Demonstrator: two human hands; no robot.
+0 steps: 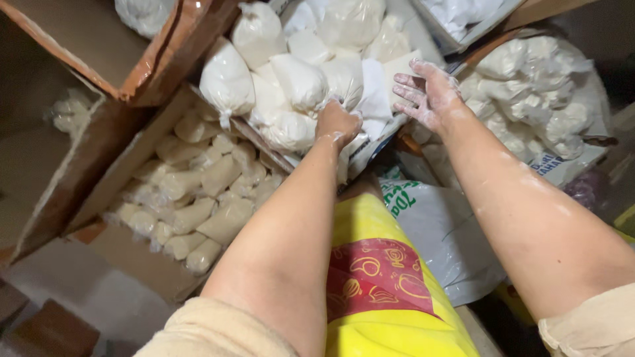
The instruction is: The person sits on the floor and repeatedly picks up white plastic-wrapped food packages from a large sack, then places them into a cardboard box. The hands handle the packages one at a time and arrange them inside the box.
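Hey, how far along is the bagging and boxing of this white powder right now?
Already done: the middle box is heaped with filled white bags, and the lower box holds cream packs. In hand: the left hand grips one bag's neck at the heap; the floury right hand hovers open. Left: how many remain can't be told.
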